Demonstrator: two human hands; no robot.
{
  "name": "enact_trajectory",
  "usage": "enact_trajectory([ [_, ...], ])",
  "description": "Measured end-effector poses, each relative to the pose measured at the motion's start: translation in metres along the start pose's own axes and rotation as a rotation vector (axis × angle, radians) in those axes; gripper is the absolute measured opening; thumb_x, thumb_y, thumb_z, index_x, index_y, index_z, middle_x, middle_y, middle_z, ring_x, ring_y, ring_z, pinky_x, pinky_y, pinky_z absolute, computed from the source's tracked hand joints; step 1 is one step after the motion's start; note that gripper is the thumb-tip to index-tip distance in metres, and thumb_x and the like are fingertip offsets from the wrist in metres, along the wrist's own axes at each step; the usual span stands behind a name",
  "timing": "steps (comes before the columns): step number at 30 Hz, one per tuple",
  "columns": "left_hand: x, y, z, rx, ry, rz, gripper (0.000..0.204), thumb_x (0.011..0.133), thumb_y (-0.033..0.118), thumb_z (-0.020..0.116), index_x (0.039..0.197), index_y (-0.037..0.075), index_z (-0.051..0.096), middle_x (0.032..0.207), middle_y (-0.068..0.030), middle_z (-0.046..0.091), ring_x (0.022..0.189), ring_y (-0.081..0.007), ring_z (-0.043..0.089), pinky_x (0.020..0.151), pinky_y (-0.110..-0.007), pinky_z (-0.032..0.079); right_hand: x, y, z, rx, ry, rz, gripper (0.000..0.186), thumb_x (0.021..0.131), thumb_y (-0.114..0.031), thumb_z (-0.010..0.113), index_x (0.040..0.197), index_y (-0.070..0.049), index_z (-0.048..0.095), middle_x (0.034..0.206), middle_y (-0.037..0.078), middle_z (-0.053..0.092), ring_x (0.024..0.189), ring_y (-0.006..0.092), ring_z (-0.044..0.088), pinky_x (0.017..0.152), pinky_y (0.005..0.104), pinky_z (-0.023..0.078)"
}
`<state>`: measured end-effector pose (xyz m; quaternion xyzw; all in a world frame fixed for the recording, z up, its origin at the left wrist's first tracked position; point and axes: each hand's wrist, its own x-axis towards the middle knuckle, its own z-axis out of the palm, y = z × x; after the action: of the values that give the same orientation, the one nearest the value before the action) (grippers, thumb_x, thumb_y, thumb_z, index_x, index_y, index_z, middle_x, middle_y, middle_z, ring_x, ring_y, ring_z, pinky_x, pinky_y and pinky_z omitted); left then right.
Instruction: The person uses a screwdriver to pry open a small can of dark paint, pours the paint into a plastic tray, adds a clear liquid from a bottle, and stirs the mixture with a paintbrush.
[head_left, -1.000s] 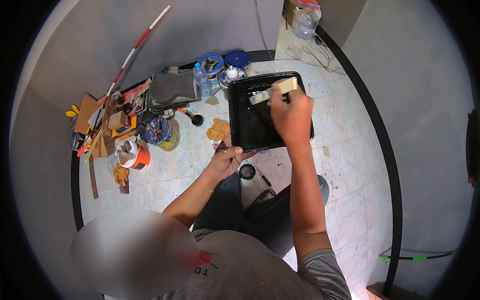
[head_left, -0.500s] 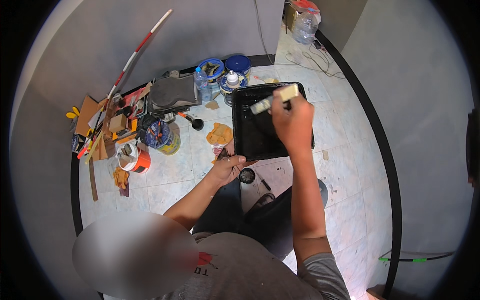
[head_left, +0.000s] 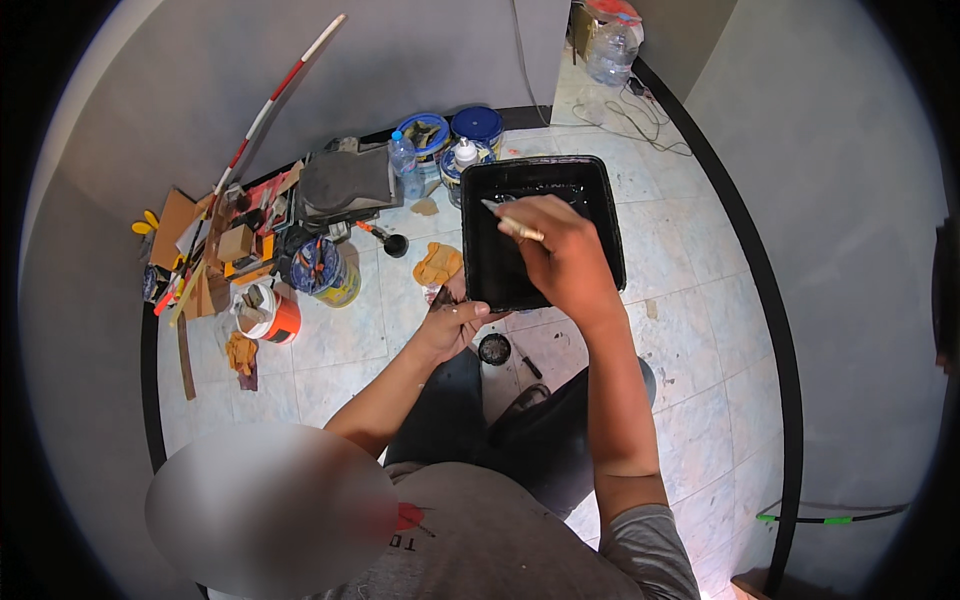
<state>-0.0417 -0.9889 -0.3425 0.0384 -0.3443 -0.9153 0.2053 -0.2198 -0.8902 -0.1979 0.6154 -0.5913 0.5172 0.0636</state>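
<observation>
My left hand (head_left: 452,328) grips the near left edge of a black paint tray (head_left: 612,235), thumb on the rim, and holds it up off the floor. Dark wet paint glistens inside, mostly toward the far side. Over the tray, my right hand (head_left: 562,258) is closed around a flat tool (head_left: 524,230) with a pale part and a grey, blade-like end; its exact kind is partly hidden by the fingers. The grey end points to the tray's far left. Below the tray, a small round black container (head_left: 494,349) and a dark-handled tool (head_left: 527,361) lie on the floor.
Paint buckets (head_left: 477,125) and a plastic bottle (head_left: 404,165) stand by the far wall. Leftward are an orange-and-white bucket (head_left: 284,322), a tool-filled bucket (head_left: 340,285), boxes and a red-and-white pole (head_left: 262,116). A cable (head_left: 640,128) trails across the floor at far right.
My right hand has turned and shifted left and nearer with the flat tool, its grey end now farther left. The tray has moved slightly up and left with my left hand.
</observation>
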Motion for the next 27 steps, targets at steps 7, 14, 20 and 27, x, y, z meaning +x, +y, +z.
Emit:
enact_trajectory([
  [7, 0.003, 0.006, -0.002, -0.039, -0.026, 0.021, 0.069, 0.094, 0.006, 0.076, 0.156, 0.002, 0.046, 0.146, -0.0153, 0.066, 0.139, -0.0314, 0.066, 0.123, -0.05, 0.052, -0.027, -0.016, -0.022, 0.064, -0.247, 0.047, 0.045, 0.077, 0.016, 0.072, 0.118, -0.002, 0.077, 0.112, 0.015, 0.077, 0.105, 0.0381, 0.075, 0.09, 0.0438, 0.061],
  [14, 0.003, 0.003, -0.006, -0.043, -0.019, 0.036, 0.064, 0.094, 0.005, 0.075, 0.152, 0.0, 0.049, 0.146, -0.0178, 0.066, 0.138, -0.0324, 0.066, 0.123, -0.05, 0.052, -0.04, -0.028, -0.049, 0.151, -0.364, 0.07, 0.037, 0.081, 0.013, 0.073, 0.116, 0.002, 0.076, 0.115, 0.017, 0.076, 0.108, 0.0389, 0.073, 0.09, 0.0454, 0.061],
  [20, -0.002, 0.0, -0.006, -0.029, 0.0, 0.024, 0.073, 0.094, 0.006, 0.075, 0.16, 0.0, 0.043, 0.154, -0.0193, 0.062, 0.141, -0.0319, 0.064, 0.125, -0.05, 0.05, -0.048, -0.03, -0.064, -0.017, -0.028, 0.203, 0.01, 0.097, 0.005, 0.074, 0.107, 0.002, 0.076, 0.104, 0.016, 0.08, 0.086, 0.0322, 0.079, 0.078, 0.0362, 0.061],
  [27, -0.003, -0.007, -0.001, -0.014, 0.024, 0.039, 0.074, 0.094, 0.007, 0.076, 0.16, -0.001, 0.044, 0.152, -0.0175, 0.064, 0.142, -0.0301, 0.064, 0.123, -0.048, 0.052, -0.044, -0.013, -0.044, -0.07, 0.247, 0.433, 0.007, 0.101, 0.0, 0.073, 0.107, 0.001, 0.076, 0.092, 0.015, 0.08, 0.077, 0.02, 0.079, 0.069, 0.0315, 0.06],
])
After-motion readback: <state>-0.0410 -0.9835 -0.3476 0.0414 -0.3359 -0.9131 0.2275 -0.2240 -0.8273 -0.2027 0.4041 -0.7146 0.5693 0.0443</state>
